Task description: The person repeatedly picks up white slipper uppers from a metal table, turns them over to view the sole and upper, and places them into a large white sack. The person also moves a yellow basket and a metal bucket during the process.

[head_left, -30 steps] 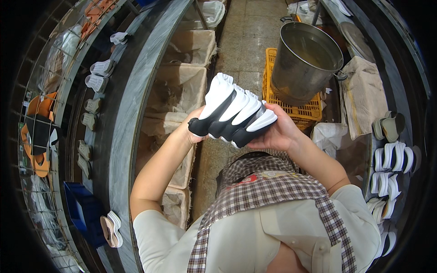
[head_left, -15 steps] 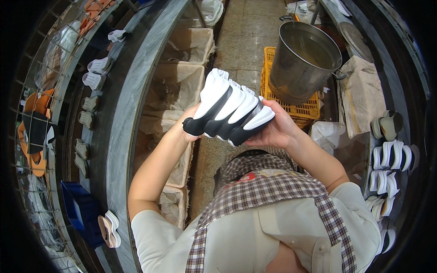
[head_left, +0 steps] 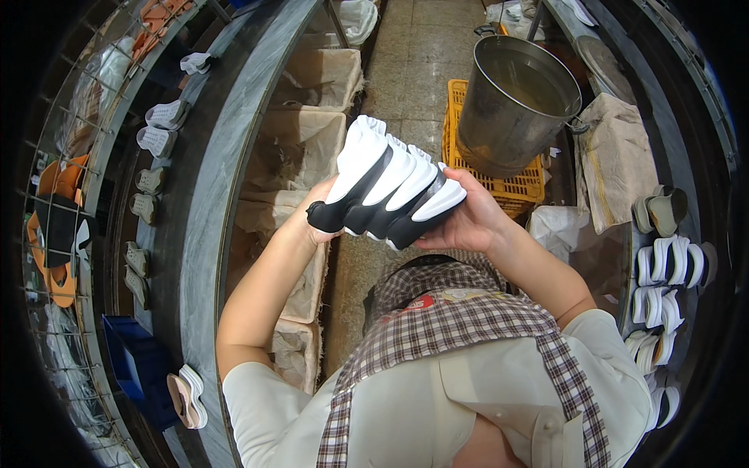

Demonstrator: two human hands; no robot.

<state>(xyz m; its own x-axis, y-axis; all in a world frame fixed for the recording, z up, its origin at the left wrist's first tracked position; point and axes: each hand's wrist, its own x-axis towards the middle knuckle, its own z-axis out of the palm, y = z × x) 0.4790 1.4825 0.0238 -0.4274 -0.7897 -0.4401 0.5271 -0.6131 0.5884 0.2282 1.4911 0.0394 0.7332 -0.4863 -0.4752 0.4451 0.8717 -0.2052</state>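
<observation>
Between my two hands is a bundle of black-and-white shoe soles (head_left: 394, 187), pressed side by side and held in front of my apron. My left hand (head_left: 318, 210) is closed on the bundle's left end, its fingers partly hidden behind the soles. At the right end my right hand (head_left: 476, 214) grips it, thumb on top and fingers curled beneath. The white sidewalls face up and away, while the black parts lie nearer to me.
Left, a belt carries grey-green soles (head_left: 136, 261), pale soles (head_left: 165, 115) and a blue bin (head_left: 136, 370). Cloth-lined bins (head_left: 300, 148) stand below. Ahead right, a metal drum (head_left: 499, 117) of liquid sits on a yellow crate (head_left: 456, 117). White soles (head_left: 671, 261) line the right side.
My hands and the bundle have shifted very slightly left in the picture, as have most surroundings. The grip on the soles looks the same.
</observation>
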